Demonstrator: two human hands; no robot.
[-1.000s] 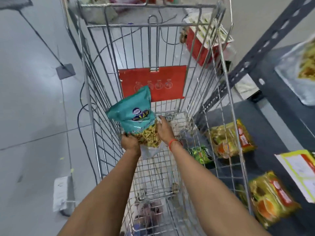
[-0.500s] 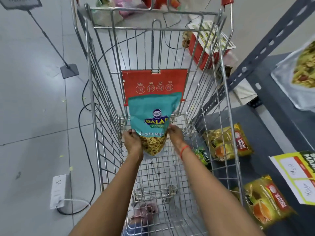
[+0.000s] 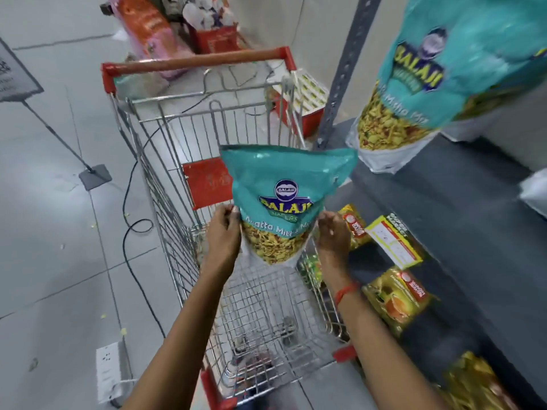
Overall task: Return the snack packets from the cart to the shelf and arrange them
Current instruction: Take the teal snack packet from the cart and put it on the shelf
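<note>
I hold a teal snack packet (image 3: 281, 199) upright above the wire cart (image 3: 165, 184), near its right side. My left hand (image 3: 223, 232) grips the packet's lower left edge and my right hand (image 3: 333, 232) grips its lower right edge. A second teal packet (image 3: 438, 72) of the same kind stands on the dark grey shelf (image 3: 444, 208) to the right. The cart's basket below the packet shows only bare wire mesh.
Yellow packets (image 3: 396, 300) lie on a lower shelf level at the right, beside a yellow price tag (image 3: 393, 241). A grey shelf upright (image 3: 346, 69) rises behind the cart. A black cable (image 3: 127, 250), a white power strip (image 3: 108, 371) and a sign stand (image 3: 94, 176) occupy the floor at left.
Both hands have lifted the teal packet up out of the cart basket and toward the right. The view has tilted up, bringing the shelf packet and the cart handle into sight.
</note>
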